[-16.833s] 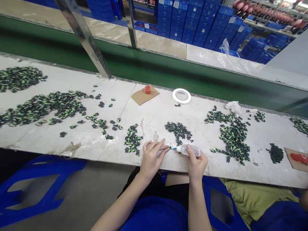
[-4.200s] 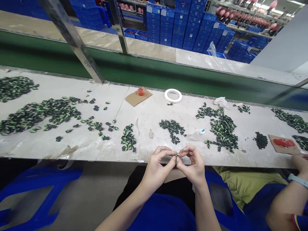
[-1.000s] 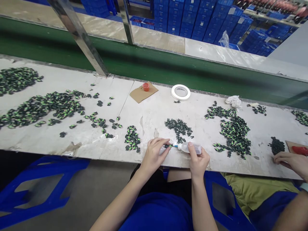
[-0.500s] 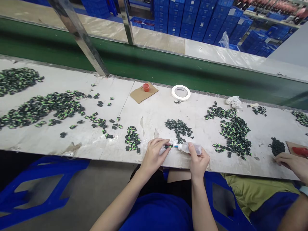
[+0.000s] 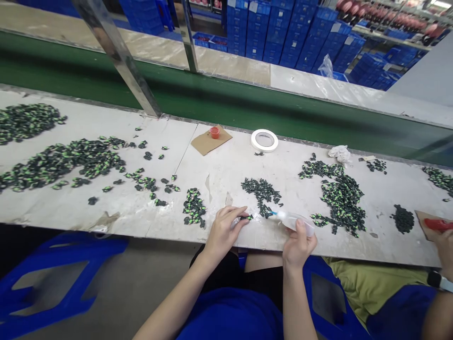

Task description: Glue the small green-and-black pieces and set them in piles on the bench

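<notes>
Near the table's front edge, my left hand (image 5: 226,226) pinches a small black-and-green part (image 5: 249,217) between thumb and fingers. My right hand (image 5: 300,243) grips a translucent squeeze bottle (image 5: 296,223) with a thin blue tip. The bottle is tilted, its tip pointing left and standing apart from the part. Just beyond the tip lies a pile of small dark pieces (image 5: 261,190). To the left of my left hand is a small group of black-and-green parts (image 5: 194,207).
A cardboard piece (image 5: 201,144) bears a red cup (image 5: 214,132); a white tape roll (image 5: 264,140) lies farther right. Larger heaps of parts (image 5: 341,198) spread on both sides. At the right, a co-worker's hand (image 5: 445,250) is near a red object (image 5: 438,224). A metal post (image 5: 120,61) rises behind.
My right hand has drawn the bottle rightward, away from the part in my left hand. My left hand stays about where it was. The co-worker's hand has moved from the dark pile toward the red object.
</notes>
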The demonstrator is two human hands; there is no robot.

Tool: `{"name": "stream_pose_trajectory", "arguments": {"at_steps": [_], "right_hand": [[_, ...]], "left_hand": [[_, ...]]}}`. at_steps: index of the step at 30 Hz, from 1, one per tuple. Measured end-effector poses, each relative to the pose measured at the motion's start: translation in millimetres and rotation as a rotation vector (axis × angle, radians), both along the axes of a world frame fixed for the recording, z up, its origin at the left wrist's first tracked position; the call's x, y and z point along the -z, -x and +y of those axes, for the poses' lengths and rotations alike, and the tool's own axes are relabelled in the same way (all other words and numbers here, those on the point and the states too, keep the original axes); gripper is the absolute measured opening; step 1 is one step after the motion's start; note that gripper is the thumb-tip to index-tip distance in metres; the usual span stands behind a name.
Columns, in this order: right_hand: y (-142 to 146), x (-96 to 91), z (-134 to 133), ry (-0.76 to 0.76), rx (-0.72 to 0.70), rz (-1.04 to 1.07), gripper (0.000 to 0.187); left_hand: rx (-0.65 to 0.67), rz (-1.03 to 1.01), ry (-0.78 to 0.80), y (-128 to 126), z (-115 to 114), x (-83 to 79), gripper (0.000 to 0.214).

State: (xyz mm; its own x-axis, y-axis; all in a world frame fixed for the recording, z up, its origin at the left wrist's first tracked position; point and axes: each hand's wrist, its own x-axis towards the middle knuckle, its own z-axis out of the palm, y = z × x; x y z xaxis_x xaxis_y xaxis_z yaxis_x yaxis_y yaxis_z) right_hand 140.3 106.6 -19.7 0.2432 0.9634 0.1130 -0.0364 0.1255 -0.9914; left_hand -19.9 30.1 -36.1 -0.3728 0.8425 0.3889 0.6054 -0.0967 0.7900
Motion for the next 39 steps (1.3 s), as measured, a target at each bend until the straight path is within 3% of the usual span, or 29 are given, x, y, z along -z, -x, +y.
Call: {"name": "stream_pose_trajectory", "arguments": {"at_steps": [3,8,12,14,17,19,21,22,26,32,39], "right_hand": [[-8.4,-2.2,7.7,-0.068,0.029,0.011,0.030],[-14.1,-4.3,30.7,-0.057,0.002,-0.034,0.053],[-13.8,-0.2,41.1,-0.014,-0.062,-0.120,0.056],[-14.5,0.1,36.8,-0.058,-0.070,-0.230,0.064],[-16.5,-1.1,18.6,-0.221,0.104,-0.464,0.073],[-15.9,-0.9,3.9,-0.332,0.178,-0.591,0.052],[-12.2,0.7,-7.3,-0.373,0.018,-0.649,0.023],[-9.3,1.7,-10.4,-0.359,-0.087,-0.660,0.017],[2.9,5.2,-7.5,-0.221,-0.307,-0.703,0.026],[5.3,7.1,3.8,-0.200,-0.389,-0.803,0.026],[3.0,4.4,1.8,-0.379,-0.368,-0.854,0.029]], "left_hand": [[-0.050,-0.024,-0.010,2.4,-2.1,-0.6,0.023],[-0.238,0.107,-0.046,-0.6,-2.8,2.4,0.019],[-0.232,0.234,-0.058,-8.7,-2.8,3.2,0.011],[-0.210,0.272,-0.037,-11.7,-2.8,2.9,0.007],[-0.170,0.285,-0.002,-13.4,-1.8,3.2,0.008],[-0.146,0.277,0.014,-13.3,-0.6,3.9,0.009],[-0.128,0.264,0.028,-12.7,0.5,4.2,0.009],[-0.123,0.256,0.035,-12.4,0.9,4.2,0.009],[-0.090,0.207,0.044,-10.9,0.9,2.3,0.010],[-0.079,0.107,0.012,-8.4,-1.1,1.5,0.012],[-0.109,0.008,-0.001,-6.1,-2.3,-1.1,0.015]]}}
